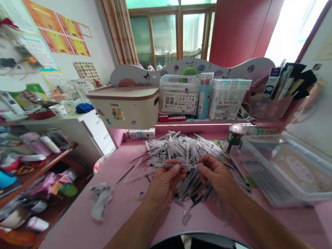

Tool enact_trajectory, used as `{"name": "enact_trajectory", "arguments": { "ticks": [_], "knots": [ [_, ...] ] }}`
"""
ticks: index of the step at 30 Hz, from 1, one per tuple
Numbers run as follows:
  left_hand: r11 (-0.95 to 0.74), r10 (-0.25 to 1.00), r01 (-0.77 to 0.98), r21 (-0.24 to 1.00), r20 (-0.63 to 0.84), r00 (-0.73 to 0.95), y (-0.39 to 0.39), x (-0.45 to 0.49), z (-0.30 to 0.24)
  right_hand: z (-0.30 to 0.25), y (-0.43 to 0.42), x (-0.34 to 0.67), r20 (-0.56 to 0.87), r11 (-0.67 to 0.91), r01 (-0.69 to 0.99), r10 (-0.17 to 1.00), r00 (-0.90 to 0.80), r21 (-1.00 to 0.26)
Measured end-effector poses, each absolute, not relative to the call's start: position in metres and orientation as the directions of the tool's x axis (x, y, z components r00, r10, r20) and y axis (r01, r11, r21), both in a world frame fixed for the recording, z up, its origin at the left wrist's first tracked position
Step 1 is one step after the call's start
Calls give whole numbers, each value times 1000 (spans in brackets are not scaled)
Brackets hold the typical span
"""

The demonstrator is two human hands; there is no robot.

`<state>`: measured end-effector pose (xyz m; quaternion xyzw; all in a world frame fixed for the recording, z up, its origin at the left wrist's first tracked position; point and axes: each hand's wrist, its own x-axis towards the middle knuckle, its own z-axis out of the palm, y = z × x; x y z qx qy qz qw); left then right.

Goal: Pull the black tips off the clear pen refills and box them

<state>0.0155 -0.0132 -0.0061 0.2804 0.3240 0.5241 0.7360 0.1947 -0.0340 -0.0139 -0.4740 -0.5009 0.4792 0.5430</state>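
Note:
Above a big heap of clear and black pen refills on the pink desk, both of my hands are raised close together. My left hand pinches a thin, translucent pen refill that lies roughly level, its end pointing to the right. The fingertips of my right hand close on the right end of the same refill, where a small clear piece shows; its detail is too small to make out. Below my hands, a small clear plastic piece lies near the desk's front edge.
To the right, a clear plastic box stands beside a row of aligned refills. A can is behind it. Crumpled white tissue lies at left. On the shelf sit a lidded beige bin and marker cases.

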Motion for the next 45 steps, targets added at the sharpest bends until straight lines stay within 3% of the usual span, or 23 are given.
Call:
{"name": "enact_trajectory", "arguments": {
  "ticks": [8, 21, 37, 41, 45],
  "knots": [
    [284, 955, -557, 781, -182, 233, -12, 16, -9, -10, -38, 186, 44, 43, -147, 999, 0, -988],
    [140, 981, -411, 901, -70, 181, -11, 16, -13, -15, -41, 183, 1, -7, -79, 995, -103, -997],
    [143, 982, -453, 880, -68, 178, -15, 26, -25, -21, -43, 180, -29, -49, -195, 994, -103, -980],
    [79, 987, -379, 922, -19, 161, -18, 24, -17, -15, -43, 181, -19, -37, -124, 990, -141, -992],
    [-82, 977, -258, 963, 129, 171, -20, 20, -10, -3, -41, 183, 122, 150, 146, 975, -184, -978]
  ]
}}
